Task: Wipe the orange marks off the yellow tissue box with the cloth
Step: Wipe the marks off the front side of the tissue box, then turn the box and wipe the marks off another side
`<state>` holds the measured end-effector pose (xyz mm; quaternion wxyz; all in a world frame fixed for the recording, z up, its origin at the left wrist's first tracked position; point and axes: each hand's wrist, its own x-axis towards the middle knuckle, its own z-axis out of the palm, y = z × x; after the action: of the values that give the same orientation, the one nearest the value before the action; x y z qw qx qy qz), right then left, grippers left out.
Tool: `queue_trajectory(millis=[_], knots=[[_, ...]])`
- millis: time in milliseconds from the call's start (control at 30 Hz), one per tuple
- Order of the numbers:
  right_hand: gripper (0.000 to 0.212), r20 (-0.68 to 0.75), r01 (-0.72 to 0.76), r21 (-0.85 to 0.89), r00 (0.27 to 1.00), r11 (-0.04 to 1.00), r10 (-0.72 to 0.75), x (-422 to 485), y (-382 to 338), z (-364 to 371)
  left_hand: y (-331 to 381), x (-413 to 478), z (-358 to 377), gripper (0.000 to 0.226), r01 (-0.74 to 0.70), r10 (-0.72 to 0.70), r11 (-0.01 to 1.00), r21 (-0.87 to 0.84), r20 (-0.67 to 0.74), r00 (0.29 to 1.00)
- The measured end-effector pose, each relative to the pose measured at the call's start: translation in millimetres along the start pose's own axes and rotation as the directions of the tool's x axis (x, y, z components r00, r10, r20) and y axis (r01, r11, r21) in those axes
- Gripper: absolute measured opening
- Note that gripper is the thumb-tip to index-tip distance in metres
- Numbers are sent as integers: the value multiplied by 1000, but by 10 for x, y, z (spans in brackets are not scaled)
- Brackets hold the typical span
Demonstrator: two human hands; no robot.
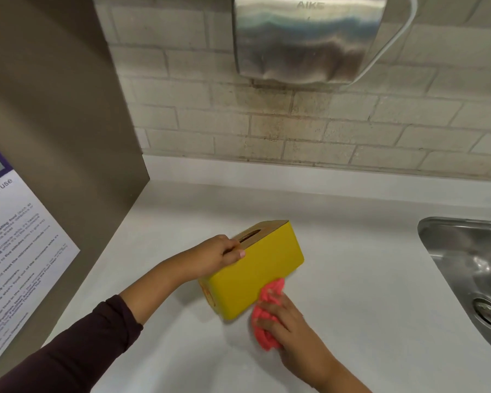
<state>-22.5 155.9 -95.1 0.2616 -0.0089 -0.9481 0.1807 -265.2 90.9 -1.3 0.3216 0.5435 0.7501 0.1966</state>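
Note:
The yellow tissue box (255, 272) with a wooden slotted lid lies tilted on the white counter (352, 279), its long yellow side facing up. My left hand (220, 255) grips its upper left edge by the lid. Faint orange marks (209, 296) show on the box's near end face. My right hand (284, 316) holds a bunched pink cloth (267, 316), whose top presses against the lower right edge of the box.
A steel sink (471, 268) is set into the counter at the right. A metal hand dryer (309, 38) hangs on the tiled wall behind. A brown panel with a printed notice (17, 251) stands at the left.

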Motion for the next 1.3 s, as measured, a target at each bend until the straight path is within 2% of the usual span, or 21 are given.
queue_trajectory(millis=[33,67,133,167,233,300,367,433,667,767,833,967,1067,1200,1300], knots=[[32,-72,-125,74,989,989,130,-67,14,-30,2,-11,5,38,2,-2,1000,16,-18,1000],[42,-131,-274,188,945,943,301,-119,16,-69,2,-28,13,39,0,1,999,34,-34,999],[60,-148,-502,429,782,751,606,-196,9,-149,-5,-70,51,42,-26,31,996,91,-55,998],[60,-124,-567,501,701,654,703,-206,6,-178,-12,-97,81,43,-48,57,990,131,-61,997],[55,-164,-629,536,577,563,800,-142,-16,-236,-33,-155,152,49,-85,99,977,194,-65,993],[46,-230,-613,610,469,502,853,-66,-27,-263,-78,-211,216,52,-113,133,961,251,-65,989],[39,-239,-582,688,381,432,893,-12,-48,-268,-135,-266,254,52,-132,157,945,300,-60,986],[35,-203,-560,746,324,361,924,-9,-71,-268,-200,-309,261,51,-141,166,937,321,-51,985],[16,-52,-550,810,279,204,959,-30,-95,-201,-369,-391,121,51,-115,121,948,296,-1,993],[15,-24,-543,821,272,173,962,-27,-114,-179,-322,-375,41,68,-59,69,936,348,-16,997],[13,-17,-542,825,258,159,966,-19,-113,-160,-179,-341,90,83,-31,62,921,389,-68,996],[11,-21,-531,832,253,157,967,-9,-119,-178,195,-208,451,81,-3,99,928,373,-239,966],[13,-41,-531,829,255,175,966,-11,-131,-206,405,-47,680,92,109,35,926,362,-367,930],[14,-59,-561,806,240,188,969,-23,-141,-220,583,138,879,118,248,-65,898,363,-448,892],[14,-67,-565,805,216,181,974,-44,-137,-246,635,195,975,123,295,-83,878,378,-486,870]])
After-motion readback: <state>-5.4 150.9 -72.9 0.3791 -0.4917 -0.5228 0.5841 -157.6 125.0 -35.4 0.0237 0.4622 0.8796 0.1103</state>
